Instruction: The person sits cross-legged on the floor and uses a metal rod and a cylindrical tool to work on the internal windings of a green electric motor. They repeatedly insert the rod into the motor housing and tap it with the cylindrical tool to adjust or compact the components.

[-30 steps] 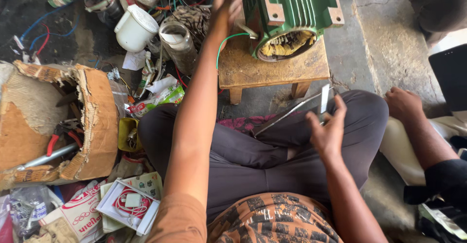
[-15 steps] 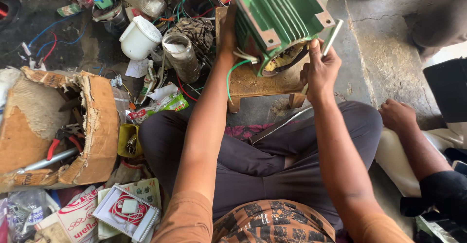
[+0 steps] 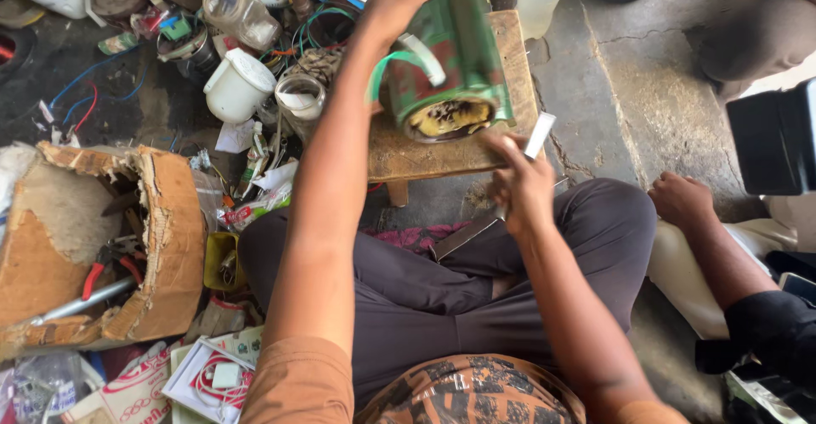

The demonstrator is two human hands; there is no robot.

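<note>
- On the small wooden surface, the left hand, clamped on the green motor housing, has tipped it further over.
- The right hand, closed on a flat metal strip, has dropped just below its open end.

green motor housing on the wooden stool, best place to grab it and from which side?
Take the green motor housing across its ribbed upper body, coming from above and the far side, where the left hand lies now. It is tipped with its open winding end toward the wearer, so that end and the loose wires are probably best avoided. The right hand holds a thin metal strip.
</note>
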